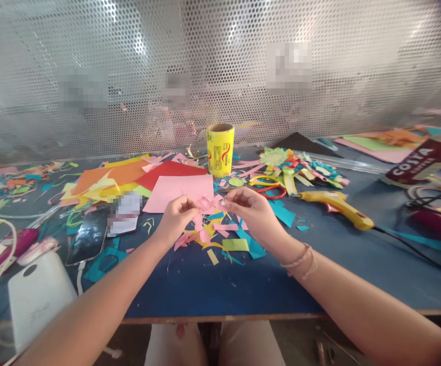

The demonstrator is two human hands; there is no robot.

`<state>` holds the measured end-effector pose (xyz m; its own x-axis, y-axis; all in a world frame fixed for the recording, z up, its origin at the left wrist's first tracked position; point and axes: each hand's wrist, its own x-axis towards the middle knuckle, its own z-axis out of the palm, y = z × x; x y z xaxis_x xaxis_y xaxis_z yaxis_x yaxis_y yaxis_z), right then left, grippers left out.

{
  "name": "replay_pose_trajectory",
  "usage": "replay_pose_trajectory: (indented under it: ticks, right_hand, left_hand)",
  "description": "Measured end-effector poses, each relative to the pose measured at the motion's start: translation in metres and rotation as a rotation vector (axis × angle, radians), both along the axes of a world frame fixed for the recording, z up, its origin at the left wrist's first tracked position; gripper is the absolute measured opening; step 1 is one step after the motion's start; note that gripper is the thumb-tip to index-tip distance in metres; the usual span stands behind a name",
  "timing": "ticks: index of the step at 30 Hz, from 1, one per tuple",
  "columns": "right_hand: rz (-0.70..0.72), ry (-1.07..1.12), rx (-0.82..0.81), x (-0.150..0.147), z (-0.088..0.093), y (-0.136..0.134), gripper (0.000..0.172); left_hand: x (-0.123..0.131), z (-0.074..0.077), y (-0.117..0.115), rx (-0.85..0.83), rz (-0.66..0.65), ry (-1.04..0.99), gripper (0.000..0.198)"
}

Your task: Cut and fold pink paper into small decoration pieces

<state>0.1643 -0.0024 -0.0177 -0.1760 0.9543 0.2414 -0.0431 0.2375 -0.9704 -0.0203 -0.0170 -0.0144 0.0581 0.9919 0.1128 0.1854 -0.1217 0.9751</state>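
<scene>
Between my two hands is a small piece of pink paper [206, 204], curled or folded; its exact shape is hard to make out. My left hand [182, 212] pinches its left side with thumb and forefinger. On the other side, my right hand [246, 207] has its fingertips closed on the paper's right end. Just behind lies a flat pink sheet [178, 188]. Below my fingers are scattered pink, yellow and blue scraps, with a green strip [235, 245] among them. Scissors [273, 190] with yellow and red handles rest beyond my right hand.
A yellow cardboard tube [221, 151] stands upright at the back. To the right are a yellow glue gun [338, 206] with a black cord, paper rosettes [300, 165] and a Costa cup [414, 157] on its side. A phone [88, 238] and a white power bank [40, 292] lie left.
</scene>
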Motion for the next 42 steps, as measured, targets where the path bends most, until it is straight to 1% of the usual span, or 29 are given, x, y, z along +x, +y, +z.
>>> replay_pose_trajectory:
  ticks: [8,13,24,30,35,39,42]
  right_hand:
    - [-0.034,-0.089,0.025,-0.0012,0.0015,-0.0023,0.019]
    - [-0.018,-0.089,0.023,-0.0031,-0.0008,-0.0013,0.021]
    - [0.003,-0.089,0.022,-0.0016,-0.0047,0.0020,0.018]
    - [0.023,-0.087,0.007,0.0005,-0.0058,0.0033,0.019]
    - [0.010,-0.069,-0.002,0.0016,-0.0042,0.0035,0.019]
    - [0.036,-0.094,-0.009,0.0013,-0.0020,0.0015,0.019]
    - [0.010,-0.089,0.002,0.0010,-0.0015,0.0005,0.019]
  left_hand:
    - [0.0028,0.0024,-0.0012,-0.010,0.012,0.001,0.005]
    - [0.0032,0.0037,-0.0026,-0.018,-0.003,0.010,0.006]
    - [0.0032,0.0053,-0.0046,0.000,-0.044,0.020,0.007]
    - [0.0037,0.0063,-0.0047,0.000,-0.040,0.022,0.006]
    - [0.0038,0.0071,-0.0051,-0.007,-0.039,0.026,0.007]
    - [0.0036,0.0077,-0.0054,-0.012,-0.039,0.046,0.007]
    - [0.0028,0.0067,-0.0048,-0.008,-0.059,0.045,0.008]
